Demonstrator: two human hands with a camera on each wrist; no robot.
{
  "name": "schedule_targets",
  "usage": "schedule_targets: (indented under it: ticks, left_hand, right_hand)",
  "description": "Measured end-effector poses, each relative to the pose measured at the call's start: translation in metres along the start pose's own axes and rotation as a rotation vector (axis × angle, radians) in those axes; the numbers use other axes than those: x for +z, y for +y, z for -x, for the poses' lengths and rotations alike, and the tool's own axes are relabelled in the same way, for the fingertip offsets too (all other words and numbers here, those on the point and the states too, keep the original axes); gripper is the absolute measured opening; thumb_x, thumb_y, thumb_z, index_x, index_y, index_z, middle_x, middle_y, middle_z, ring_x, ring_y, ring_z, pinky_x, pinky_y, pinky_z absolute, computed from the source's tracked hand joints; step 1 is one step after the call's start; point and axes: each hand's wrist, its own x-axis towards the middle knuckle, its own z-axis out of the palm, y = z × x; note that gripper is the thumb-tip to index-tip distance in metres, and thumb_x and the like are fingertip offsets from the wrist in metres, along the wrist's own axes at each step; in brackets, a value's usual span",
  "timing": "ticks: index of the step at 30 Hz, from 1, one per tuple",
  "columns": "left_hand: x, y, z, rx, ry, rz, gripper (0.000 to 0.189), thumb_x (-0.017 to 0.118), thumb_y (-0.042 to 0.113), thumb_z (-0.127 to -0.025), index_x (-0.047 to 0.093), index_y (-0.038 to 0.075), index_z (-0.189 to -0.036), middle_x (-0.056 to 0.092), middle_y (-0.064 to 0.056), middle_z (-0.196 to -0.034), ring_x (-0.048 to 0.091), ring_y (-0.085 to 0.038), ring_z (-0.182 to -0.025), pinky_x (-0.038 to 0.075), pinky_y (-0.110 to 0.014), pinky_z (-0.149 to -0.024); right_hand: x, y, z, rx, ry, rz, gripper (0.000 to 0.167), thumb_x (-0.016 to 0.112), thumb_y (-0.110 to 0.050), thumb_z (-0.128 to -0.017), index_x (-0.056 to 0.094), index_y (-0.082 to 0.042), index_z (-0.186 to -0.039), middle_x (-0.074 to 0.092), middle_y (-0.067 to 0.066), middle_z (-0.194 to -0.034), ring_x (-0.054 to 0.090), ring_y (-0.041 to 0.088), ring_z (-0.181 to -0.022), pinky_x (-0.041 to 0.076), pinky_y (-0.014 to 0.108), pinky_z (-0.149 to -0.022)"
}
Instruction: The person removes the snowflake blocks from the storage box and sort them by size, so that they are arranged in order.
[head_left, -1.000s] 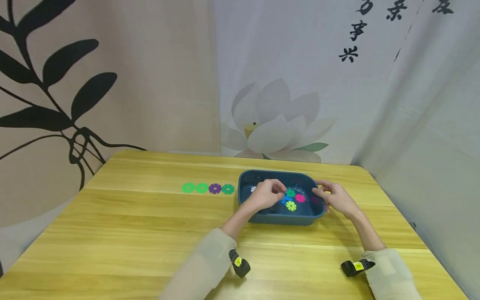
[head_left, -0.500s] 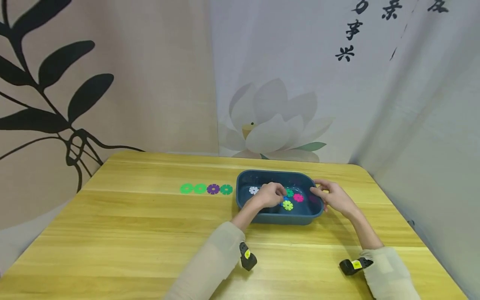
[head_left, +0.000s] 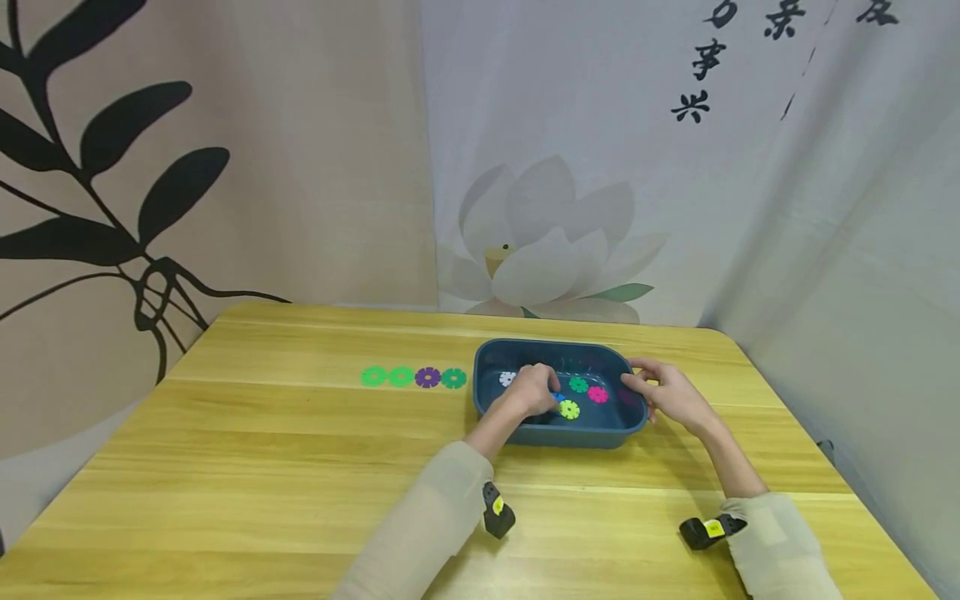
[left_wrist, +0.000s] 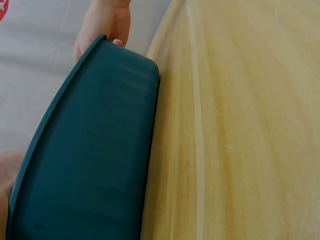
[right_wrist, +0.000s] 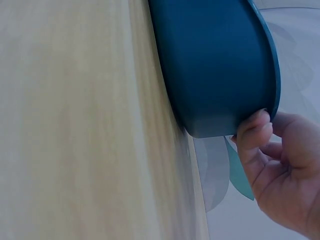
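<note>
As the left hand (head_left: pixel 531 390) dips into the basin (head_left: pixel 570 437), we see its fingers bent down beside a blue disc (head_left: pixel 558 397), though we cannot tell whether they pinch it. We find the right hand (head_left: pixel 670 395) grasping the basin's rim at the right end, thumb inside and fingers against the outer wall (the right wrist view shows this corner up close). Right by the blue disc, on the basin's floor, we spot a yellow-green disc (head_left: pixel 570 409); farther right lie a teal disc (head_left: pixel 578 384) and a pink disc (head_left: pixel 597 394), and on the other side of the left hand, a white disc (head_left: pixel 507 378). Outside, just left of the basin, we count four notched discs close together in a row on the bench (head_left: pixel 300 467): two light green discs (head_left: pixel 401 377), a purple disc (head_left: pixel 428 377) and a green disc (head_left: pixel 454 378) nearest the basin. Farther out, we see pale sleeves (head_left: pixel 427 521) and, behind the bench, a curtain (head_left: pixel 345 150) printed with leaves, a lotus and dark characters.
</note>
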Motion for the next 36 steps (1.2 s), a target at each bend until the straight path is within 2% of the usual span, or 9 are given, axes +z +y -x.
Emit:
schedule_targets:
  ticks: [5,8,12,18,25,29,36]
  left_hand:
    - [0.000,0.000,0.001,-0.009,-0.003,-0.022,0.025,0.086,0.016,-0.082,0.065,0.008,-0.094,0.060,-0.003,-0.101,0.055,-0.020,-0.100,0.052,-0.035,-0.087]
    - [0.000,0.001,0.001,-0.008,0.003,-0.025,0.027,0.086,0.017,-0.082,0.063,0.008,-0.093,0.061,-0.001,-0.095,0.058,-0.018,-0.090,0.053,-0.033,-0.081]
    - [-0.001,0.002,0.001,-0.007,0.021,0.015,0.021,0.082,0.012,-0.086,0.064,0.007,-0.095,0.062,-0.002,-0.093,0.058,-0.017,-0.087,0.053,-0.033,-0.081]
    - [-0.002,0.002,0.002,-0.005,0.091,0.089,0.011,0.073,0.005,-0.091,0.064,0.006,-0.097,0.063,-0.006,-0.096,0.057,-0.020,-0.086,0.052,-0.035,-0.079]
    - [-0.010,0.001,0.006,0.052,0.168,0.142,0.006,0.065,0.004,-0.095,0.064,0.004,-0.101,0.063,-0.005,-0.088,0.056,-0.018,-0.073,0.048,-0.030,-0.067]
    - [-0.018,0.002,0.011,0.052,0.198,0.183,0.006,0.064,0.007,-0.097,0.064,0.005,-0.102,0.064,-0.003,-0.086,0.059,-0.016,-0.074,0.049,-0.029,-0.066]
    - [-0.036,0.001,0.022,0.072,0.226,0.269,0.010,0.066,0.009,-0.097,0.064,0.005,-0.105,0.063,-0.006,-0.093,0.061,-0.020,-0.083,0.054,-0.033,-0.074]
  right_hand:
    - [0.000,0.000,0.000,0.001,0.002,-0.002,0.055,0.059,-0.022,-0.104,0.042,0.011,-0.144,0.053,0.023,-0.084,0.054,0.025,-0.045,0.052,0.041,-0.048]
    - [0.000,0.000,0.000,0.001,0.004,-0.002,0.055,0.059,-0.022,-0.104,0.042,0.011,-0.144,0.053,0.023,-0.084,0.054,0.025,-0.045,0.052,0.041,-0.048]
    - [0.000,0.001,0.000,0.001,0.005,-0.001,0.056,0.060,-0.022,-0.104,0.042,0.011,-0.144,0.053,0.024,-0.085,0.054,0.026,-0.045,0.052,0.042,-0.048]
    - [0.000,0.001,0.000,-0.002,0.005,0.001,0.055,0.060,-0.021,-0.103,0.042,0.011,-0.144,0.053,0.021,-0.080,0.054,0.027,-0.045,0.052,0.041,-0.048]
    - [0.000,0.001,0.000,-0.009,0.004,-0.005,0.054,0.060,-0.021,-0.103,0.043,0.011,-0.144,0.053,0.025,-0.085,0.053,0.023,-0.045,0.052,0.041,-0.048]
    - [0.000,0.000,0.000,-0.010,0.002,-0.005,0.054,0.060,-0.021,-0.104,0.043,0.010,-0.144,0.053,0.025,-0.084,0.053,0.023,-0.045,0.052,0.041,-0.048]
    - [0.000,0.000,0.000,-0.018,-0.001,-0.004,0.053,0.060,-0.021,-0.103,0.044,0.010,-0.143,0.053,0.024,-0.083,0.054,0.024,-0.045,0.051,0.041,-0.047]
